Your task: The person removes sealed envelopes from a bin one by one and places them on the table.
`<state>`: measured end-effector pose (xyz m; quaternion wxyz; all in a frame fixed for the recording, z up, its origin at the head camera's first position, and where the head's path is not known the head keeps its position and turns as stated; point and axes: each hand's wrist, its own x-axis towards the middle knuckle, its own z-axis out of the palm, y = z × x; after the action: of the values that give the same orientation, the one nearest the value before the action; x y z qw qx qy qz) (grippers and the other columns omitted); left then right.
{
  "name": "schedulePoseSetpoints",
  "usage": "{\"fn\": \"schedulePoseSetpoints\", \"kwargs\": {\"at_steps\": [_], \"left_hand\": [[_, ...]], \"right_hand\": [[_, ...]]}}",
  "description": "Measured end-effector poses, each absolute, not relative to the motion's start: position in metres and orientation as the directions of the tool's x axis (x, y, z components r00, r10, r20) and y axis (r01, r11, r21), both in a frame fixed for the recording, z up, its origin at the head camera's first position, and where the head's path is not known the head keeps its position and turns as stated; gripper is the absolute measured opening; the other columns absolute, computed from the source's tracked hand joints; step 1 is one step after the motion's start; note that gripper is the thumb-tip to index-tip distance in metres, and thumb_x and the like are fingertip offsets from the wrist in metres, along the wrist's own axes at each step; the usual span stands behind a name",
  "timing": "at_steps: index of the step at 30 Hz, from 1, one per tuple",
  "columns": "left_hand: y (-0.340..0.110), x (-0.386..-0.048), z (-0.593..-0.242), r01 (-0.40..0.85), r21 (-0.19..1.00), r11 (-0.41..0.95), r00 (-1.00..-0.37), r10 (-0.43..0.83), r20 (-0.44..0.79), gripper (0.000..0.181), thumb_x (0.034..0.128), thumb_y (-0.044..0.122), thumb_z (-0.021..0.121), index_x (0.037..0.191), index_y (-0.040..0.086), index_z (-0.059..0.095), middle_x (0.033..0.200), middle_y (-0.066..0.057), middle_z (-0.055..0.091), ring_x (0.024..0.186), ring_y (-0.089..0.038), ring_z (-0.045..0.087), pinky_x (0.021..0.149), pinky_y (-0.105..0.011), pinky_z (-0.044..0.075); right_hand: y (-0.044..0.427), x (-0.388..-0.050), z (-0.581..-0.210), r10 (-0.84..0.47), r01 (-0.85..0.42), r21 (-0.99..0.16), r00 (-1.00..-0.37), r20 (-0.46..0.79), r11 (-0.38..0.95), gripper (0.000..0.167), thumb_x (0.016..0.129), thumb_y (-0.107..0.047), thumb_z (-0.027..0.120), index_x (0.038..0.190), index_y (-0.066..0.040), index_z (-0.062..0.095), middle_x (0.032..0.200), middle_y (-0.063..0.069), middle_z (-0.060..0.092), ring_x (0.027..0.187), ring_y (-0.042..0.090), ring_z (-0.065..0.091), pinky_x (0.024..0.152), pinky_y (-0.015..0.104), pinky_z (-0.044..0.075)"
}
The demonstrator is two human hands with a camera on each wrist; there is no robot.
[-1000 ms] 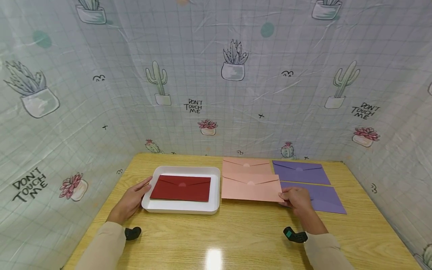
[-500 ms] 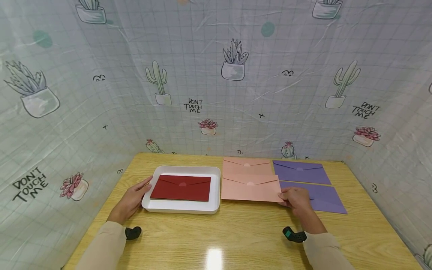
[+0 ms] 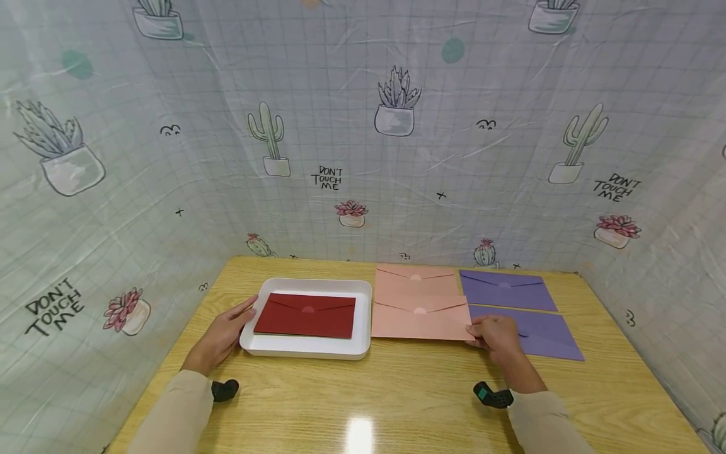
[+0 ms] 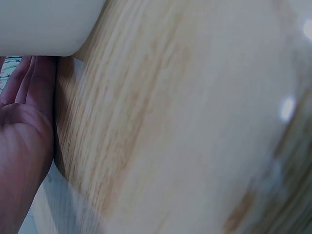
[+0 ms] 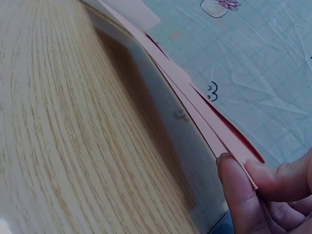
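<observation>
My right hand (image 3: 499, 338) pinches the lower right corner of the nearer pink envelope (image 3: 421, 320) between thumb and fingers. The right wrist view shows this envelope (image 5: 207, 119) edge-on, with its near corner raised off the table. It overlaps the lower part of a second pink envelope (image 3: 416, 285) lying behind it. At the left, a white tray (image 3: 306, 347) carries a dark red envelope (image 3: 306, 318). My left hand (image 3: 222, 334) rests against the tray's left side with fingers fairly straight. In the left wrist view, the tray's wall (image 4: 44, 24) hides my fingertips.
Two purple envelopes lie at the right. The rear one (image 3: 505, 291) is fully visible, while my right hand partly covers the front one (image 3: 547, 337). A cactus-print curtain (image 3: 397, 189) encloses the wooden table (image 3: 317, 403) at the back and sides.
The nearer pink envelope has shifted slightly left and down, along with my right hand. My left hand, the tray and the other envelopes keep their places.
</observation>
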<state>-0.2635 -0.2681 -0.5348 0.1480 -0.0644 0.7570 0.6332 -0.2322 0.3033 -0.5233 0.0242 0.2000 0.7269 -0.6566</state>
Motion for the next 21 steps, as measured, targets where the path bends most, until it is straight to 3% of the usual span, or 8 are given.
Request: {"fn": "schedulePoseSetpoints", "kwargs": {"at_steps": [8, 14, 21], "left_hand": [[-0.2694, -0.265, -0.5354, -0.287, 0.94, 0.183, -0.947, 0.093, -0.307, 0.06, 0.1137, 0.028, 0.044, 0.168, 0.021, 0.02, 0.177, -0.01, 0.001, 0.164, -0.033, 0.006, 0.132, -0.052, 0.02], [-0.2687, -0.2649, -0.5349, -0.289, 0.939, 0.188, -0.946, 0.092, -0.31, 0.06, 0.1137, 0.028, 0.043, 0.168, 0.021, 0.02, 0.177, -0.011, 0.001, 0.164, -0.034, 0.006, 0.132, -0.053, 0.02], [-0.2692, -0.2652, -0.535, -0.284, 0.94, 0.187, -0.947, 0.095, -0.305, 0.059, 0.114, 0.028, 0.043, 0.168, 0.021, 0.019, 0.177, -0.01, 0.002, 0.164, -0.033, 0.006, 0.132, -0.052, 0.02]], "right_hand": [[0.3, -0.2316, -0.5235, 0.271, 0.322, -0.945, -0.916, -0.297, 0.054, 0.037, 0.088, 0.008, 0.073, 0.121, 0.023, 0.062, 0.087, 0.012, 0.068, 0.065, 0.009, 0.071, 0.062, 0.028, 0.065], [0.3004, -0.2323, -0.526, 0.264, 0.314, -0.948, -0.919, -0.291, 0.047, 0.036, 0.088, 0.011, 0.072, 0.121, 0.023, 0.062, 0.086, 0.008, 0.067, 0.065, 0.009, 0.071, 0.062, 0.029, 0.065], [0.2992, -0.232, -0.5266, 0.276, 0.327, -0.943, -0.914, -0.297, 0.067, 0.036, 0.09, 0.009, 0.071, 0.122, 0.022, 0.062, 0.088, 0.012, 0.068, 0.065, 0.009, 0.071, 0.062, 0.029, 0.065]]}}
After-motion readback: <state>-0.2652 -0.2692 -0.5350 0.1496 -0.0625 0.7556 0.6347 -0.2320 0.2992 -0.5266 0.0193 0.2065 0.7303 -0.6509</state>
